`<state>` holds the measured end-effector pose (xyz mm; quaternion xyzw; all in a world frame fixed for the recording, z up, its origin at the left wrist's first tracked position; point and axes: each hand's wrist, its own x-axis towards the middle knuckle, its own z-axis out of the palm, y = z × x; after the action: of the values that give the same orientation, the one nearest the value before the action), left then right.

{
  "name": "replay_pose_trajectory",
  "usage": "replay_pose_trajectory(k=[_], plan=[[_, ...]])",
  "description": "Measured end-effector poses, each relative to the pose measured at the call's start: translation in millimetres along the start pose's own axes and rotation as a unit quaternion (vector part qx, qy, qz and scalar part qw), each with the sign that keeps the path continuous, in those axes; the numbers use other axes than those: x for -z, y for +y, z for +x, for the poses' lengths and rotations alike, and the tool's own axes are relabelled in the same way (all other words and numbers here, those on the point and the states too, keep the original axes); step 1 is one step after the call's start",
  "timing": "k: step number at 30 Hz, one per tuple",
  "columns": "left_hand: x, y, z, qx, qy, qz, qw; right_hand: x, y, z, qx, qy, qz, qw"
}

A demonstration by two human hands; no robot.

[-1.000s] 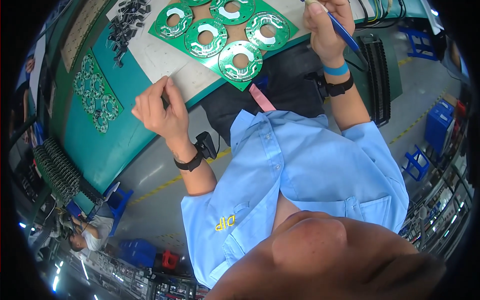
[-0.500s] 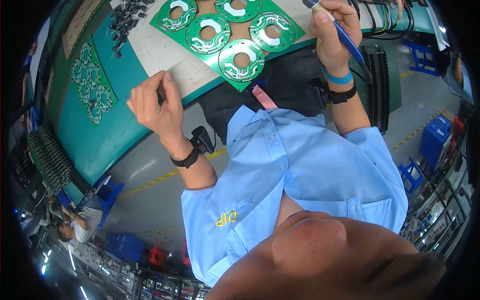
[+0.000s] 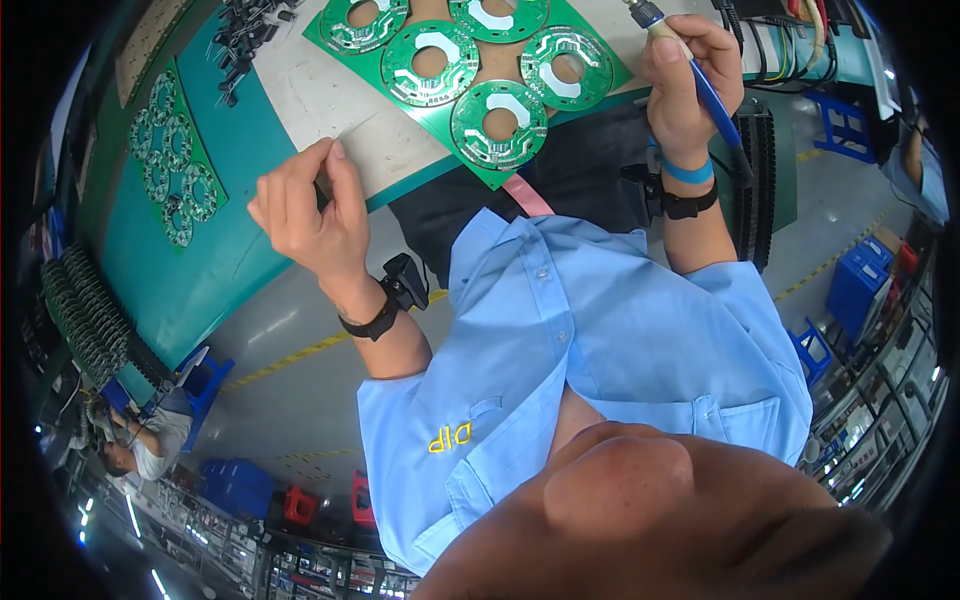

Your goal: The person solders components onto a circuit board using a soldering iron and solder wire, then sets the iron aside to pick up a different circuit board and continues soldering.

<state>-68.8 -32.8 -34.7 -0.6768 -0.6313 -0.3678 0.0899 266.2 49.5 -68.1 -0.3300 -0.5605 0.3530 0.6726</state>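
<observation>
My right hand (image 3: 690,95) is wrapped round a soldering iron (image 3: 713,103) with a blue handle. Its metal end reaches up to the top edge, and the tip is out of view. At the bench's near edge, my left hand (image 3: 312,215) has thumb and forefinger pinched together on a fine wire (image 3: 357,126), thin and faint, that looks like solder. Between the hands lies a green circuit board panel (image 3: 468,116) with several ring-shaped boards, its near corner jutting past the bench edge. Neither hand touches the panel.
A second panel of ring boards (image 3: 176,160) lies on the green mat (image 3: 160,290) at left. Black components with leads (image 3: 240,50) are heaped behind it. Ribbed black racks (image 3: 95,310) stand left and right. Cables (image 3: 785,50) run at the far right. Another person (image 3: 150,440) sits lower left.
My right hand and the soldering iron have shifted slightly right and down. The panel appears a little further right in the picture; my left hand keeps its pinch in nearly the same spot.
</observation>
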Motion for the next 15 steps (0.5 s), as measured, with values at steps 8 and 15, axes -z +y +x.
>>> replay_pose_trajectory(k=[8,15], plan=[[0,-1,-1,-0.004,-0.005,-0.008,1.000,0,-3,1,-0.011,0.000,0.003,1.000],[0,0,0,-0.008,-0.006,-0.005,1.000,-13,17,2,0.038,0.014,0.141,0.989]])
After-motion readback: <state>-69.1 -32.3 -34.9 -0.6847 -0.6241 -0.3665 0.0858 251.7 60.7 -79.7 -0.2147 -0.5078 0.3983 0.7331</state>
